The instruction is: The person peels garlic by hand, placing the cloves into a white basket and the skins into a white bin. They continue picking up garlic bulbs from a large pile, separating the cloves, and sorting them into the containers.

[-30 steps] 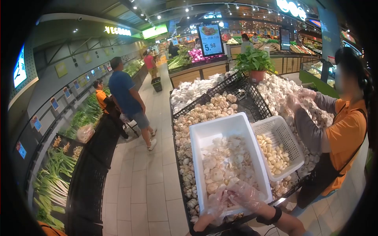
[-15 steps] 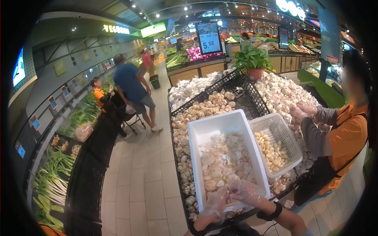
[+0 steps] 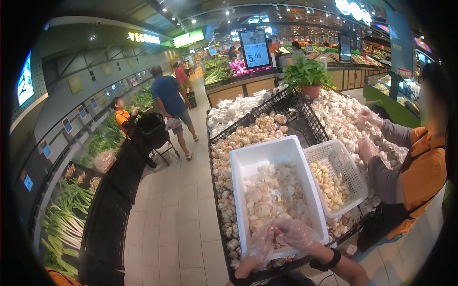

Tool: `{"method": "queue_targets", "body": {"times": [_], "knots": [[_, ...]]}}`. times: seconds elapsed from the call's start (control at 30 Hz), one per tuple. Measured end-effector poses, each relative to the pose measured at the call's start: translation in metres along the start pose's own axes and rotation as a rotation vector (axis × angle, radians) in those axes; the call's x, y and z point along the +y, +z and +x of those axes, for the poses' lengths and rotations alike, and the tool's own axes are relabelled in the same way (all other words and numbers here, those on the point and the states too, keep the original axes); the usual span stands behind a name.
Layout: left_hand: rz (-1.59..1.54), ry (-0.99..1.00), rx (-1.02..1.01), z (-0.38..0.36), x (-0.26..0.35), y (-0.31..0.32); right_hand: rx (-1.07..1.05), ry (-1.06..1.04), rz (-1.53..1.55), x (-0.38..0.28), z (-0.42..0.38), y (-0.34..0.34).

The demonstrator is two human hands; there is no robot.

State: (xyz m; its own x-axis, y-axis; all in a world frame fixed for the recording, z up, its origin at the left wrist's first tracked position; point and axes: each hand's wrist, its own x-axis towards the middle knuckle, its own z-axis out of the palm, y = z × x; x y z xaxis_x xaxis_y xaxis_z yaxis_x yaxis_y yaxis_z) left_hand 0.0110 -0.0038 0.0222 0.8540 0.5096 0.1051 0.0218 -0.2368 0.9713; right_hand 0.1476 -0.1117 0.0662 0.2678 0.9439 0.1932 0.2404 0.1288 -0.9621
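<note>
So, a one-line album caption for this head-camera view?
Two hands in clear plastic gloves meet over a white rectangular foam box of garlic skins.

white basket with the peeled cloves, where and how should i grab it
Probably by the rim of the basket, one hand at the near end, one at the far end, from above: the foam box crowds its left side, and the peeled cloves lie below the rim.
</note>
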Motion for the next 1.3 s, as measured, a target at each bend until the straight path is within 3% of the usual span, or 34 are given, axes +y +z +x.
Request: {"method": "queue_targets", "body": {"times": [0.07, 0.1, 0.17, 0.27, 0.3, 0.37, 0.4, 0.47, 0.6, 0.67, 0.7, 0.77, 0.9, 1.0, 1.07, 1.1, 1.17, 1.3], "knots": [[0.214, -0.248, 0.05, 0.0, 0.031, 0.0, -0.123, 0.027, -0.173, -0.009, 0.002, -0.006], [0.215, -0.245, 0.047, 0.002, 0.024, 0.001, -0.119, 0.026, -0.174, -0.005, 0.0, -0.005], [-0.107, -0.215, 0.099, 0.003, 0.003, 0.003, 0.016, -0.127, -0.153, 0.014, -0.005, 0.001], [-0.355, -0.213, 0.096, 0.001, -0.006, 0.005, 0.015, -0.192, -0.251, 0.03, 0.002, 0.002], [-0.354, -0.214, 0.099, 0.001, -0.002, 0.004, 0.012, -0.192, -0.25, 0.031, 0.002, 0.003], [-0.3, -0.013, 0.04, 0.0, 0.01, 0.002, 0.03, -0.053, -0.332, 0.032, 0.002, 0.003], [-0.301, -0.015, 0.041, -0.003, 0.015, 0.002, 0.029, -0.052, -0.332, 0.033, 0.002, 0.002], [-0.182, -0.072, 0.114, -0.009, 0.022, 0.004, 0.055, -0.237, -0.389, 0.037, 0.002, 0.0], [-0.231, -0.201, 0.064, -0.004, -0.021, 0.003, 0.068, -0.229, -0.517, 0.021, 0.005, 0.006], [0.339, -0.054, 0.025, 0.001, -0.033, 0.001, 0.04, -0.003, -0.538, 0.013, 0.007, 0.008], [0.338, -0.054, 0.024, 0.0, -0.033, 0.002, 0.041, -0.001, -0.538, 0.018, 0.007, 0.008], [0.545, 0.167, 0.028, -0.003, -0.026, 0.002, -0.015, -0.026, -0.586, 0.033, 0.007, 0.006], [0.403, -0.047, -0.174, -0.004, 0.018, -0.004, -0.135, 0.17, -0.475, 0.009, 0.007, -0.004], [0.889, 0.366, -0.101, -0.011, -0.002, -0.003, -0.191, 0.194, -0.357, 0.033, 0.0, -0.012], [1.205, 0.652, -0.047, -0.014, -0.012, -0.002, -0.169, 0.17, 0.326, 0.051, -0.002, -0.012], [1.204, 0.65, -0.049, -0.01, -0.013, -0.002, -0.168, 0.172, 0.328, 0.05, -0.002, -0.013], [0.308, 0.011, -0.055, 0.004, -0.012, 0.001, -0.105, 0.251, 0.217, 0.041, 0.001, -0.013], [0.022, 0.06, 0.124, 0.006, -0.028, 0.009, -0.032, 0.23, 0.132, 0.041, 0.002, -0.006]]}}
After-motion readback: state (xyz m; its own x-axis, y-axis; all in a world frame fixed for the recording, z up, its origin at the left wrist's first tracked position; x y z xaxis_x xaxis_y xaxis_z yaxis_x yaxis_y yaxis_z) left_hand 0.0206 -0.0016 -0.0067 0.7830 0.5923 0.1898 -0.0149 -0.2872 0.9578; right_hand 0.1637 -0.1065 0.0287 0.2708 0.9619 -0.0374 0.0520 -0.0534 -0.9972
